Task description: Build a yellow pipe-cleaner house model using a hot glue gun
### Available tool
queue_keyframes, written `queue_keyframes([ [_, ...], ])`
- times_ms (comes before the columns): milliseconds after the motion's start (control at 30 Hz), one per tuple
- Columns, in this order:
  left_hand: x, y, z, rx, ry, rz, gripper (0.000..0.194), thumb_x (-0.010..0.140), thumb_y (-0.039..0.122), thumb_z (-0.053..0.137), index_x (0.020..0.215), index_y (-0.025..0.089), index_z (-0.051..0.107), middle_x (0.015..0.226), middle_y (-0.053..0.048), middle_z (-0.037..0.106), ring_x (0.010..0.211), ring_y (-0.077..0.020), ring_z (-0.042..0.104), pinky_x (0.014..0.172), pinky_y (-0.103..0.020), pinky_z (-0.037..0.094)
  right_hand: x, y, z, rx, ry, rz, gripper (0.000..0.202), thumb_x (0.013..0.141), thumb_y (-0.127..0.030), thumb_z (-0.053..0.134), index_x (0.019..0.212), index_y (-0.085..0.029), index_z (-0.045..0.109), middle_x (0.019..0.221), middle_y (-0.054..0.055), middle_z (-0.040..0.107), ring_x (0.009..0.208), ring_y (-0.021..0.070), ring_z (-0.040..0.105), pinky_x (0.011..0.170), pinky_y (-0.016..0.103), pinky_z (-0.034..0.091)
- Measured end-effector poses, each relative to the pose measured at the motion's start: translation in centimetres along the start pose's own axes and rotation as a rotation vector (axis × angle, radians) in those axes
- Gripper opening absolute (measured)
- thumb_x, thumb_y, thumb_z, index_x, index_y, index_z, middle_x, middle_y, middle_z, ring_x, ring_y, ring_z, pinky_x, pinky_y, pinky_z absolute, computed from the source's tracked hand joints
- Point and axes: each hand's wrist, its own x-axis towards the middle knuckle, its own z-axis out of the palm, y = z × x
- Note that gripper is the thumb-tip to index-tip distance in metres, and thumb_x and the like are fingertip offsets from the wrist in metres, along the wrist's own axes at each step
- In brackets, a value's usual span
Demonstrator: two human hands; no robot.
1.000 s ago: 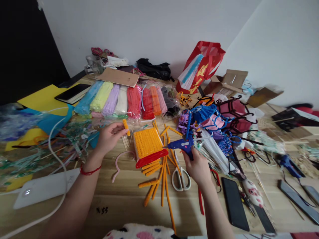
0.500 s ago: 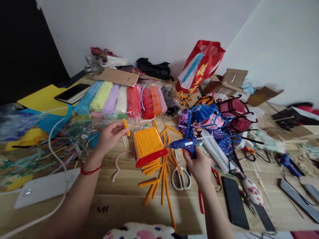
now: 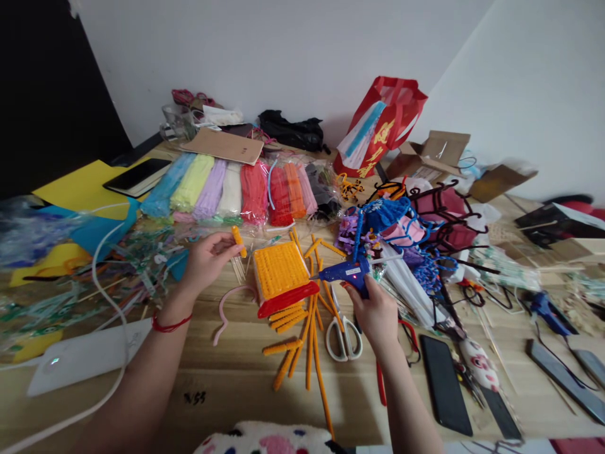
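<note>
Pinched in the fingertips of my left hand (image 3: pixel 213 255) is a short coiled orange pipe cleaner piece (image 3: pixel 239 241), held upright above the table. My right hand (image 3: pixel 378 309) grips a blue glue gun (image 3: pixel 347 271), its nozzle pointing left at the right edge of an orange block (image 3: pixel 281 270) covered in rows of pipe cleaner. Whether the nozzle touches the block cannot be made out. Red trim (image 3: pixel 288 299) runs along the block's near side. Below it lie several coiled orange pieces (image 3: pixel 283 347) and long orange pipe cleaners (image 3: pixel 311 353).
White-handled scissors (image 3: pixel 344 343) lie beside my right hand. Bagged coloured pipe cleaners (image 3: pixel 229 189) line the back. Blue and purple craft pieces (image 3: pixel 392 217) pile up at right. A black phone (image 3: pixel 444 384), a white power bank (image 3: pixel 87 356) with its cable and a red bag (image 3: pixel 382 126) surround the workspace.
My right hand has shifted the glue gun slightly left, bringing its nozzle closer to the orange block. My left hand and its piece have hardly moved.
</note>
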Motion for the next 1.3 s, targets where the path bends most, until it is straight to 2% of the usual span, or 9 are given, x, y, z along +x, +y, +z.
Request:
queue_keyframes([
  [67,0.1,1.3,0.4,-0.014,0.018,0.039,0.022,0.07,0.033,0.072,0.081,0.018,0.061,0.081,-0.002,0.068,0.079,-0.0182,0.064,0.076,-0.03,0.052,0.0,0.0,0.0,-0.005,0.003,-0.006,0.056,0.089,-0.061,0.041,0.096,-0.012,0.067,0.071,0.011,0.069,0.058,0.0198,0.061,0.052,0.025,0.036],
  [133,0.5,3.5,1.5,-0.043,-0.046,0.108,0.014,0.076,0.03,0.063,0.081,0.018,0.059,0.081,-0.002,0.066,0.078,-0.0176,0.063,0.077,-0.031,0.05,-0.1,-0.1,0.0,-0.016,0.012,-0.022,0.056,0.089,-0.061,0.041,0.097,-0.012,0.067,0.071,0.011,0.069,0.059,0.0197,0.061,0.053,0.025,0.036],
  [233,1.6,7.8,5.0,-0.047,-0.194,0.231,0.007,0.08,0.023,0.049,0.075,0.02,0.052,0.068,0.001,0.057,0.063,-0.0131,0.054,0.064,-0.028,0.045,0.1,-0.2,0.0,-0.059,0.053,-0.038,0.058,0.089,-0.062,0.039,0.098,-0.011,0.067,0.069,0.01,0.068,0.058,0.0191,0.06,0.051,0.025,0.034],
  [367,3.4,12.9,12.4,0.152,-0.658,0.405,0.019,0.08,0.034,0.055,0.084,0.016,0.06,0.082,-0.001,0.063,0.071,-0.0129,0.054,0.067,-0.026,0.041,0.5,-0.2,-0.5,-0.107,0.129,-0.088,0.056,0.087,-0.062,0.043,0.098,-0.012,0.067,0.068,0.008,0.067,0.054,0.0167,0.058,0.048,0.023,0.03],
  [467,4.1,14.8,17.9,0.257,-0.999,0.494,0.042,0.076,0.054,0.061,0.086,0.014,0.066,0.082,-0.003,0.066,0.07,-0.014,0.055,0.064,-0.026,0.037,1.0,-0.3,-1.2,-0.114,0.164,-0.148,0.048,0.085,-0.058,0.049,0.092,-0.015,0.068,0.066,0.005,0.067,0.053,0.015,0.057,0.048,0.023,0.03],
  [600,3.9,15.0,22.1,0.208,-1.152,0.525,0.034,0.081,0.043,0.06,0.068,0.012,0.064,0.067,-0.002,0.063,0.064,-0.012,0.054,0.062,-0.024,0.036,1.3,-0.9,-2.3,-0.116,0.171,-0.139,0.037,0.084,-0.051,0.053,0.079,-0.016,0.065,0.06,0.003,0.063,0.051,0.0136,0.055,0.047,0.022,0.029],
  [833,3.2,14.7,22.4,0.122,-1.037,0.313,0.026,0.08,0.031,0.059,0.065,0.012,0.066,0.054,0.001,0.059,0.058,-0.0115,0.057,0.06,-0.022,0.037,1.2,-1.6,-1.9,-0.139,0.231,-0.059,0.033,0.076,-0.05,0.058,0.072,-0.017,0.063,0.055,0.001,0.061,0.05,0.0142,0.054,0.048,0.022,0.029],
  [1033,3.3,14.4,22.2,0.184,-0.914,0.329,0.038,0.076,0.038,0.063,0.048,0.014,0.055,0.047,0.003,0.051,0.052,-0.0102,0.049,0.058,-0.024,0.033,1.6,-1.5,-1.1,-0.173,0.245,-0.026,0.034,0.075,-0.052,0.059,0.073,-0.018,0.066,0.053,0.001,0.061,0.049,0.0138,0.052,0.048,0.023,0.026],
  [1300,3.2,13.9,22.2,0.189,-0.937,0.329,0.035,0.078,0.035,0.062,0.051,0.014,0.056,0.049,0.002,0.055,0.05,-0.0097,0.047,0.057,-0.024,0.032,1.4,-1.3,-0.4,-0.154,0.216,0.016,0.035,0.073,-0.053,0.062,0.076,-0.018,0.068,0.057,0.002,0.064,0.05,0.0141,0.053,0.049,0.022,0.026],
])
